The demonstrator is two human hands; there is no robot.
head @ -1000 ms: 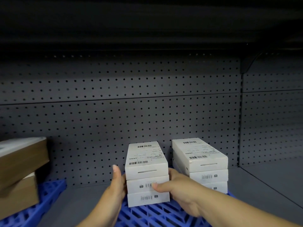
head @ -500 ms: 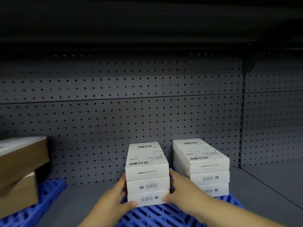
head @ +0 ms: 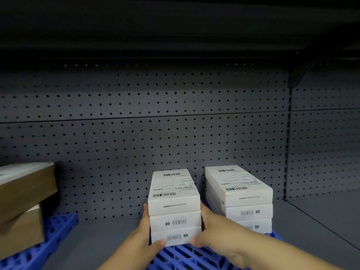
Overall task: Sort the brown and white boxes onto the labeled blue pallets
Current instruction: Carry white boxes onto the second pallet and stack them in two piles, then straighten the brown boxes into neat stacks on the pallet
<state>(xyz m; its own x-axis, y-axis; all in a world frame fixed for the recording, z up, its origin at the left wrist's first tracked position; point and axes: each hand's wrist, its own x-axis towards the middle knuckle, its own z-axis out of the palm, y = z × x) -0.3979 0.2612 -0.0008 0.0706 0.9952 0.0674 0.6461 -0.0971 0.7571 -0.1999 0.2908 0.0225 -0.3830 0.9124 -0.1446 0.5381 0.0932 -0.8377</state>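
Observation:
Two stacks of three white boxes each stand side by side on a blue pallet point(head: 187, 257). My left hand point(head: 141, 237) lies along the left side of the left stack point(head: 174, 203), its thumb wrapped onto the front of the bottom box. My right hand point(head: 214, 233) holds the same stack from the right, in the gap beside the right stack point(head: 248, 195), thumb at the bottom front corner. Two brown boxes point(head: 25, 189) are piled crookedly on another blue pallet point(head: 57, 227) at the far left.
Everything sits on a grey shelf floor point(head: 109, 238) backed by a dark pegboard wall point(head: 136, 143). Another shelf point(head: 175, 26) overhangs from above. A bare strip of shelf lies between the two pallets, and more to the right point(head: 321, 221).
Both hands slid down the left white stack to its bottom box; the right thumb moved from the middle box's front to the lower corner. The stack looks squarer.

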